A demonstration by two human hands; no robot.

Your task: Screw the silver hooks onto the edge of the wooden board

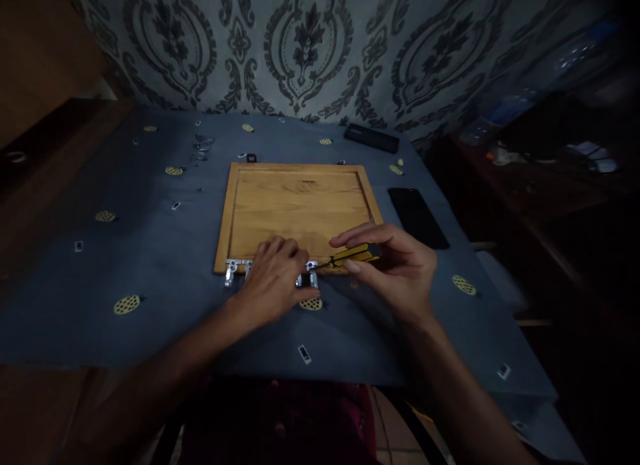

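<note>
Plastic bottle (510, 109), contents unclear; yellow-black screwdriver (357, 253) in right grip (405, 270)

Your blue-clothed table (135, 265) bears a wooden panel (300, 208) under your left hand (275, 278), a flat black slab (419, 218) just beyond your right hand (403, 265), a dark oblong case (371, 139) farther off.

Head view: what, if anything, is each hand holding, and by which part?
The right hand holds the screwdriver by its handle. Whether the left hand grips a silver fitting cannot be told.
</note>
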